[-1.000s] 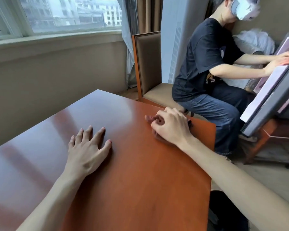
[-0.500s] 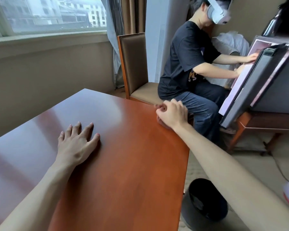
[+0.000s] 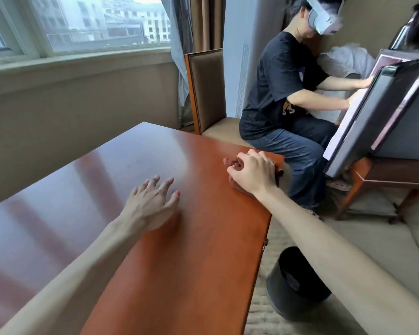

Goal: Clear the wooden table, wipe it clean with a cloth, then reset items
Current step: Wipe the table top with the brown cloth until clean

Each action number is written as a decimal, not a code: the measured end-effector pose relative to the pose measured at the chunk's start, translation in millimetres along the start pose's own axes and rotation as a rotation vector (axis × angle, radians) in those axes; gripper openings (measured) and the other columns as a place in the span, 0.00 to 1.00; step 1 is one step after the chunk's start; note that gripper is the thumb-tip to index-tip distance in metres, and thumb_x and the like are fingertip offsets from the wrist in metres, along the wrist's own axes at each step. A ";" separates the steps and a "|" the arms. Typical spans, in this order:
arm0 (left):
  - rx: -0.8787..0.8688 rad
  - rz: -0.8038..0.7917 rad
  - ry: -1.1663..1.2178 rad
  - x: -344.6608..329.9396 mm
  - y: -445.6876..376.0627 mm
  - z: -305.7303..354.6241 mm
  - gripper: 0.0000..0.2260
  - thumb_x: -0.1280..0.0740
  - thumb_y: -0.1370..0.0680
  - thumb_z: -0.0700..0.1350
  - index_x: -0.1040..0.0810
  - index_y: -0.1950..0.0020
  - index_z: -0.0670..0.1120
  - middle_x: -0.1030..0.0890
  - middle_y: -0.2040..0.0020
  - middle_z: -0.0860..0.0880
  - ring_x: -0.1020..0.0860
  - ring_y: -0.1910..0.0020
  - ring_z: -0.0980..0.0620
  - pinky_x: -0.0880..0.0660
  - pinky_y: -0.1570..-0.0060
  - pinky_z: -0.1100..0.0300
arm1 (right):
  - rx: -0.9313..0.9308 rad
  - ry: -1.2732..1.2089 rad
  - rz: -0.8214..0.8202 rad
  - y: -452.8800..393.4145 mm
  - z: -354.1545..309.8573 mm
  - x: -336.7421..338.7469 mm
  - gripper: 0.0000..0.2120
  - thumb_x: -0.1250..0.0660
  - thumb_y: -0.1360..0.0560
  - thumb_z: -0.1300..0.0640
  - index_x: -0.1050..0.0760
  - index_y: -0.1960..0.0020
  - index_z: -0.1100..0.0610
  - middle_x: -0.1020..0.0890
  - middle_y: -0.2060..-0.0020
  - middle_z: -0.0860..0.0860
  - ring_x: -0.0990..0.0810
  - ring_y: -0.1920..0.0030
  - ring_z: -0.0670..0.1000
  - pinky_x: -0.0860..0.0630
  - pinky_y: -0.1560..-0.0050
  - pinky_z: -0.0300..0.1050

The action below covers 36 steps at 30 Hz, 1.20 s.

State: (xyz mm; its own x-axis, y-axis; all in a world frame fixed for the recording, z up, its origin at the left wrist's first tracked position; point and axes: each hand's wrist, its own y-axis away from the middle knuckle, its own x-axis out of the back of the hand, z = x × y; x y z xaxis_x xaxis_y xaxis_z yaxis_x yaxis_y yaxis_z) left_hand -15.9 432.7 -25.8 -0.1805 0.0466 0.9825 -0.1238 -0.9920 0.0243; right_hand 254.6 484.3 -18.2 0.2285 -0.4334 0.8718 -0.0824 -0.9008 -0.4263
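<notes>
Gripping a bunched cloth [image 3: 237,187] — right hand [image 3: 253,176] at the table [image 3: 179,262] corner.

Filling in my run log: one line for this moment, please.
stage: wiping | right hand: grips cloth at far right table corner | left hand: flat on table

Wooden table [image 3: 191,250]: glossy reddish-brown top. Left hand [image 3: 150,204] rests flat mid-surface, fingers spread. Right hand [image 3: 252,175] grips a reddish cloth [image 3: 237,187] at the far right corner, well apart from the left hand.
</notes>
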 end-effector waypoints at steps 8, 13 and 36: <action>-0.039 0.047 0.153 0.8 28.5 -50.2 0.34 0.54 0.24 0.66 0.33 0.23 0.55 0.33 0.23 0.46 0.36 0.25 0.43 0.41 0.25 0.51 | 0.683 -0.454 -0.351 97.9 -103.1 19.5 0.12 0.31 0.30 0.42 0.16 0.51 0.45 0.18 0.54 0.45 0.21 0.49 0.49 0.26 0.47 0.44; 0.162 0.165 0.119 17.6 35.7 -104.0 0.31 0.50 0.23 0.62 0.33 0.22 0.53 0.34 0.23 0.41 0.37 0.24 0.40 0.42 0.26 0.48 | 0.220 -0.176 -0.108 41.3 -175.5 -39.2 0.14 0.34 0.27 0.41 0.16 0.49 0.48 0.17 0.50 0.53 0.22 0.46 0.60 0.28 0.46 0.51; 0.599 0.174 0.013 -1.1 52.1 -212.3 0.29 0.55 0.20 0.68 0.50 0.19 0.66 0.51 0.17 0.47 0.55 0.19 0.44 0.58 0.23 0.40 | 0.604 -0.341 -0.198 -6.9 -336.4 -120.8 0.13 0.35 0.28 0.39 0.20 0.53 0.47 0.21 0.56 0.48 0.22 0.50 0.57 0.36 0.54 0.48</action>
State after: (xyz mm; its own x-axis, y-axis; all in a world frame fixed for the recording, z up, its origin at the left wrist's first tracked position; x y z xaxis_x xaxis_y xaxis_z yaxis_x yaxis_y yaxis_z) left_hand -229.3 405.9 -64.8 -0.1612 -0.1239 0.9791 0.4765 -0.8785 -0.0327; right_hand -98.8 534.2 -39.3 0.4816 -0.1430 0.8647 0.5205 -0.7471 -0.4134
